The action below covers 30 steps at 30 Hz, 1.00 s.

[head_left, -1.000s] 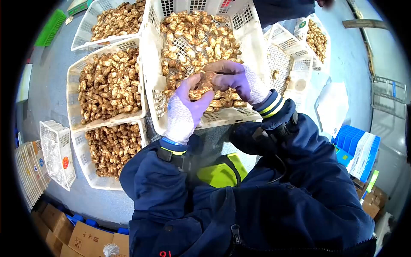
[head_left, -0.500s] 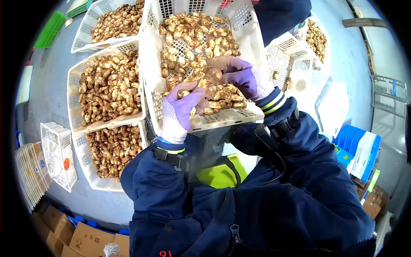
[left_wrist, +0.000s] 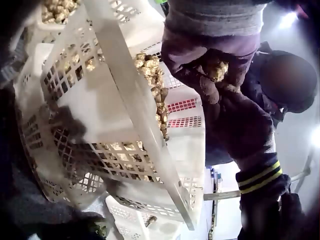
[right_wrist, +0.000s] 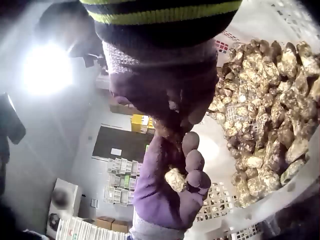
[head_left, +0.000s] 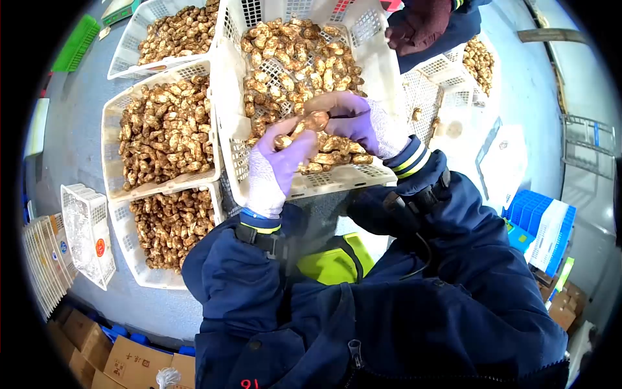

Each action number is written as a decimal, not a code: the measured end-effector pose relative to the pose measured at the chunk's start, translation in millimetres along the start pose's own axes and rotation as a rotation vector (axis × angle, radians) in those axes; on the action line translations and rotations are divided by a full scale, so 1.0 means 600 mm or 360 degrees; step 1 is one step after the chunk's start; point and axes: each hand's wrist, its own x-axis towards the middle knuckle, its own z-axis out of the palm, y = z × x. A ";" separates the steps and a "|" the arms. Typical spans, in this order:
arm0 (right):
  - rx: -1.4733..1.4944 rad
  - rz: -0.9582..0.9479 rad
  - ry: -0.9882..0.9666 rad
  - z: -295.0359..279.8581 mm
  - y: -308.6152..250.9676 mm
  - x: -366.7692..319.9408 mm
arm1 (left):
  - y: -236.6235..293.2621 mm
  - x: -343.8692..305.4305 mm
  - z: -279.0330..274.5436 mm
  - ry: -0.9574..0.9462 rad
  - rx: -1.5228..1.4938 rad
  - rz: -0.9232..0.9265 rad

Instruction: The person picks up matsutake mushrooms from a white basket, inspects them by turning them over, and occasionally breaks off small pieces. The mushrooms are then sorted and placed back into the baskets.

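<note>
In the head view, my gloved left hand [head_left: 278, 167] and right hand [head_left: 364, 122] meet over a large white crate [head_left: 228, 84] of mottled brown-and-cream mushrooms [head_left: 285, 45]. Between their fingertips is a mushroom with a rounded reddish-brown cap [head_left: 317, 120], and the right thumb and fingers pinch it. A second, paler mushroom [right_wrist: 175, 180] sits in the left hand's curled fingers, as the right wrist view shows. The left wrist view has the same pale mushroom [left_wrist: 218, 71] in the left palm, with the right hand [left_wrist: 242, 120] touching the left fingers.
To the left stand more white crates [head_left: 109, 146] heaped with mushrooms. Another person's dark-gloved hand [head_left: 424, 26] is by the large crate's far right corner. At right are a nearly bare crate [head_left: 421, 87] and blue crates [head_left: 534, 214]. Cardboard boxes [head_left: 133, 363] lie at lower left.
My left hand dropped slightly away from the right, then came back up against it at the reddish-brown mushroom. The other person's gloved hand has come into view at upper right.
</note>
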 end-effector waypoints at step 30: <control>-0.1661 0.0256 0.0085 -0.053 0.029 0.032 | 0.003 -0.001 -0.033 -0.0214 -0.0189 -0.0226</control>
